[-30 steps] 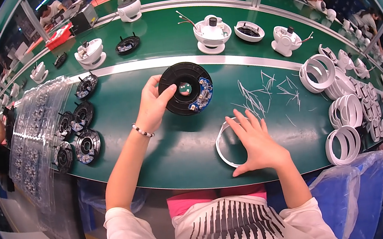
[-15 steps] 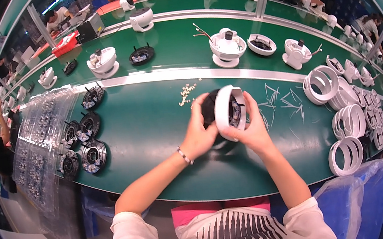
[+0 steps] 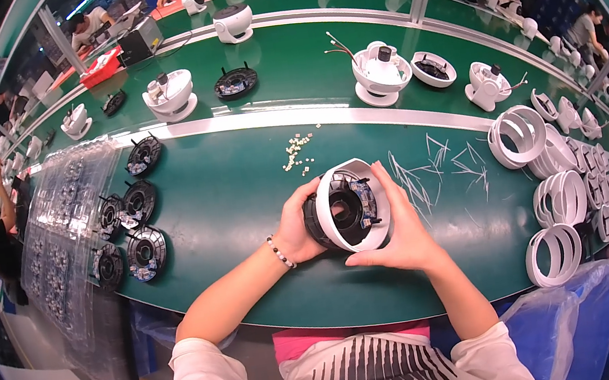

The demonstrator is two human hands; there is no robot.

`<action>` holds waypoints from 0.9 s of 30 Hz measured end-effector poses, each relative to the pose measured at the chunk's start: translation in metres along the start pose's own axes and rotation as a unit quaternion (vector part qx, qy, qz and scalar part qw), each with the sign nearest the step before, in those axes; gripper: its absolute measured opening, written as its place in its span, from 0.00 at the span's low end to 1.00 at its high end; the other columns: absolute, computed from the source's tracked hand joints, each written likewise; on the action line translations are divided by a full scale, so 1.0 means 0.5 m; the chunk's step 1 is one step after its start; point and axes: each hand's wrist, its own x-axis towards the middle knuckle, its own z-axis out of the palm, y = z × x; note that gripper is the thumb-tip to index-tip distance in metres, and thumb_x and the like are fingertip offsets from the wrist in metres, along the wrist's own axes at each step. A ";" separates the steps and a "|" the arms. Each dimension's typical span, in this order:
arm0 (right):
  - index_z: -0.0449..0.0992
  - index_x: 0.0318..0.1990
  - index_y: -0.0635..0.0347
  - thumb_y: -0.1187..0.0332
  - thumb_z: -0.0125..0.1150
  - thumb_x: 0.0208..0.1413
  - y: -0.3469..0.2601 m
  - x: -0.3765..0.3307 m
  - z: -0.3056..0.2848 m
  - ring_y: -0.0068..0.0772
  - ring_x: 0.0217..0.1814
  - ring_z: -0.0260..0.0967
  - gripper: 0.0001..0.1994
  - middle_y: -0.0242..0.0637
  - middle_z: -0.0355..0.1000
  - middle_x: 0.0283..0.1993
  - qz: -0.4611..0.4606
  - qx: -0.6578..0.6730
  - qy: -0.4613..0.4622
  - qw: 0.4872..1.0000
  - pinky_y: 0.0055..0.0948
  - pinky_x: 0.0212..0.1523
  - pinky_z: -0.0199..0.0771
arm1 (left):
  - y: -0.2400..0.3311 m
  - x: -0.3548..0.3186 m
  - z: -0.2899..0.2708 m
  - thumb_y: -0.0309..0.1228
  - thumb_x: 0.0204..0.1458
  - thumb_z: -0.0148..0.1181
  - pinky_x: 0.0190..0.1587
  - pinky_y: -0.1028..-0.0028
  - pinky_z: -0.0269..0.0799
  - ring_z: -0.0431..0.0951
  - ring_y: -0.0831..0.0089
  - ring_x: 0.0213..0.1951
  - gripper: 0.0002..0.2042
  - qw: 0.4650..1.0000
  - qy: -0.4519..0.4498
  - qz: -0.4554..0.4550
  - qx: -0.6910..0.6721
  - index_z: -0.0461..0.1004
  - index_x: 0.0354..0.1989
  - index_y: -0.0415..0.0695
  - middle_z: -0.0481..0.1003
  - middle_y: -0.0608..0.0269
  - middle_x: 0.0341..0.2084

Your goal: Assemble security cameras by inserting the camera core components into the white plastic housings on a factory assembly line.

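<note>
My left hand [image 3: 296, 229], with a beaded bracelet at its wrist, is closed around the outer side of a black round camera cover [image 3: 317, 223]. A white plastic ring [image 3: 334, 226] sits round this cover, its open side turned toward me and to the right. Inside show a black central opening, a small circuit board [image 3: 364, 196] and black posts. My right hand [image 3: 407, 234] cups the ring's right side, fingers along the upper right edge and thumb beneath the lower rim. The fingertips of my left hand are mostly hidden behind the cover.
Several black covers [image 3: 147, 251] lie at left beside clear plastic trays [image 3: 63, 229]. Small pale pieces [image 3: 295, 149] and thin white strips [image 3: 411, 183] are scattered ahead. White rings [image 3: 554, 255] stack at right. Beyond a metal rail, white camera housings [image 3: 381, 72] stand on a green belt.
The ring and cover have come nearer and lower, turning so their inside faces me more. My right thumb has slid to the lower rim. Housings on the near green belt have shifted right.
</note>
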 end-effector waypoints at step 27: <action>0.39 0.61 0.65 0.60 0.75 0.19 0.008 0.017 -0.009 0.45 0.64 0.45 0.59 0.53 0.42 0.62 -0.081 0.057 0.016 0.995 0.39 0.60 0.49 | -0.013 0.020 -0.021 0.42 0.52 0.34 0.50 0.64 0.64 0.68 0.63 0.46 0.22 0.991 -0.084 0.087 -0.060 0.63 0.50 0.40 0.68 0.54 0.45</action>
